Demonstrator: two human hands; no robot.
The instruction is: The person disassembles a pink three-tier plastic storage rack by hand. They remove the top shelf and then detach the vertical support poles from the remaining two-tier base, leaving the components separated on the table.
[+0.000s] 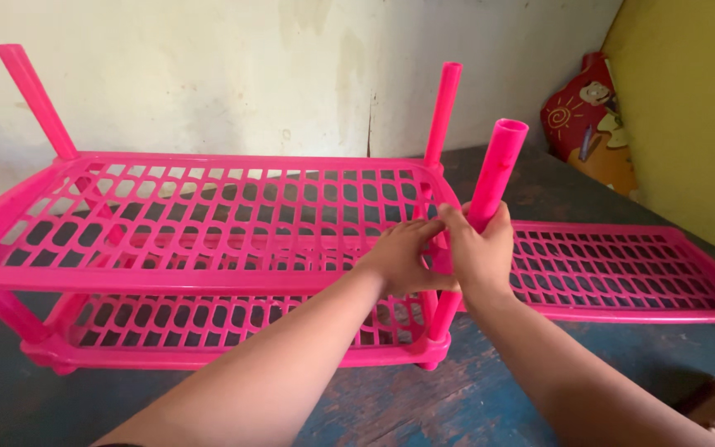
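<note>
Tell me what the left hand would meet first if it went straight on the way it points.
The left hand points right and slightly away, fingertips already at the pink tube gripped by the right hand at the rack corner. It would likely press into that tube and the right hand's fingers first.

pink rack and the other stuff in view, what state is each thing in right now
pink rack: upright on the table, two tiers joined, posts in three top corners.
near-right post: tilted, at the rack's corner socket; whether seated cannot be told.
right hand: closed around that post.
left hand: pressed on the rack's corner.
loose shelf: flat on the table, unattached.
red cartoon board: leaning against the wall.
</note>
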